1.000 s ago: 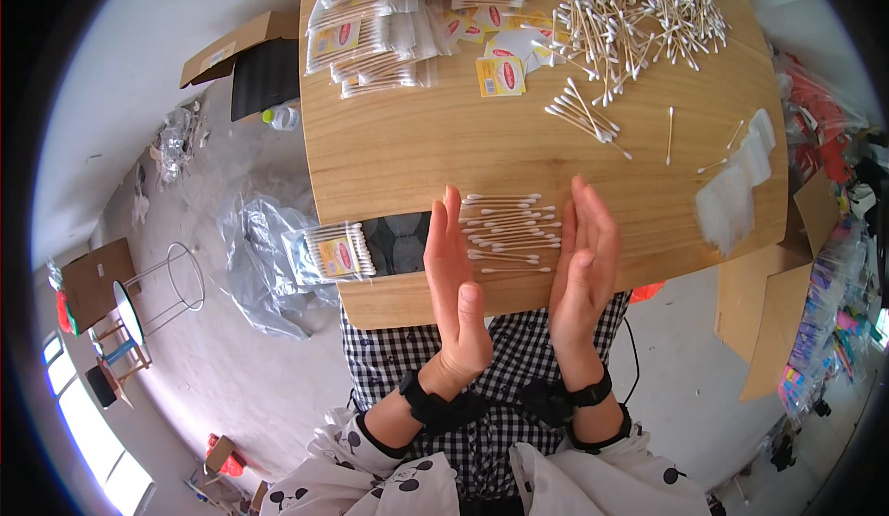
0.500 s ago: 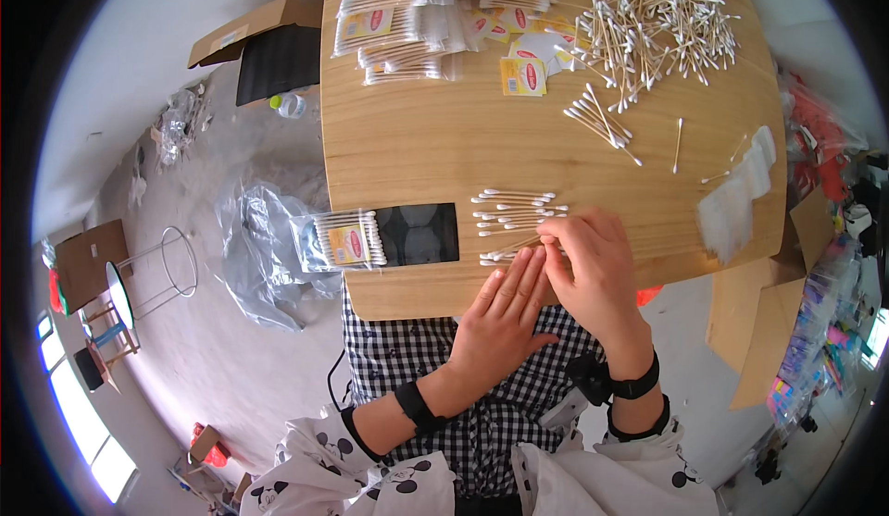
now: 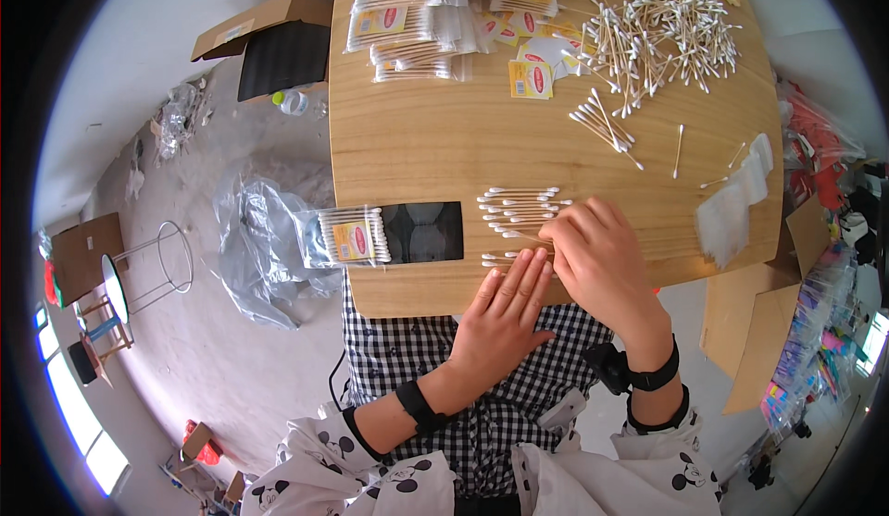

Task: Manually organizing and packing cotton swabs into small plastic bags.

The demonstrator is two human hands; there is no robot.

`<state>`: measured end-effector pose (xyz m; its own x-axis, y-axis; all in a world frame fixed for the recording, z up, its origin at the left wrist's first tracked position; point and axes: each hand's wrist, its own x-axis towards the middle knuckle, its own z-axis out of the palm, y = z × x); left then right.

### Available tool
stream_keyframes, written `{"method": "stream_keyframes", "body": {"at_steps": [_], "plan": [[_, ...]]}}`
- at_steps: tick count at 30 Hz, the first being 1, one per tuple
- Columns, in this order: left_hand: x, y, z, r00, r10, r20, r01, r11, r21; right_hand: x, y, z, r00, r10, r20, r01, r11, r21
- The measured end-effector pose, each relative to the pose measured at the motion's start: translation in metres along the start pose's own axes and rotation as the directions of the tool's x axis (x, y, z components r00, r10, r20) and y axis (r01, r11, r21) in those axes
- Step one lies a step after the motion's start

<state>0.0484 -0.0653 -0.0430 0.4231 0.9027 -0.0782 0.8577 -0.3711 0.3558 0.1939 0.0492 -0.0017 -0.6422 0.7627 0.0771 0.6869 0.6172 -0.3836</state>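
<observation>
A row of cotton swabs (image 3: 523,203) lies side by side on the wooden table (image 3: 417,146) in front of me. My left hand (image 3: 500,322) rests flat with straight fingers, its fingertips over a few lower swabs (image 3: 494,261) at the near end. Right of the row, my right hand (image 3: 602,261) has its fingers pinched at the end of a swab (image 3: 532,236); the grip itself is partly hidden. To the left, a clear bag of swabs with a yellow label (image 3: 354,240) lies partly over a black strip (image 3: 431,231) at the table's left edge.
Filled swab bags (image 3: 398,25) are stacked at the far left, beside loose printed cards (image 3: 531,79). A big heap of loose swabs (image 3: 662,35) covers the far right, with a smaller bunch (image 3: 602,127) nearer. Clear empty bags (image 3: 727,215) lie at the right edge.
My right hand has shifted slightly right and its fingers have curled in more. Several swabs in the row sit a little differently. My left hand stays almost in place.
</observation>
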Motion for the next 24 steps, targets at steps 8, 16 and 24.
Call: {"method": "stream_keyframes", "body": {"at_steps": [8, 16, 24], "plan": [[0.006, -0.001, -0.002, 1.000, 0.004, -0.006, -0.004, 1.000, 0.005, -0.010, -0.005, -0.007, 0.984, 0.156, -0.081, -0.134, 0.965, 0.225], [0.015, -0.002, -0.004, 0.999, -0.029, -0.017, 0.028, 0.999, -0.033, -0.053, 0.000, -0.014, 0.876, 0.467, -0.119, -0.373, 0.814, 0.446], [0.025, -0.011, -0.011, 0.996, -0.022, -0.082, 0.017, 0.998, -0.064, -0.162, 0.023, -0.037, 0.702, 0.704, -0.112, -0.682, 0.709, 0.181]]}}
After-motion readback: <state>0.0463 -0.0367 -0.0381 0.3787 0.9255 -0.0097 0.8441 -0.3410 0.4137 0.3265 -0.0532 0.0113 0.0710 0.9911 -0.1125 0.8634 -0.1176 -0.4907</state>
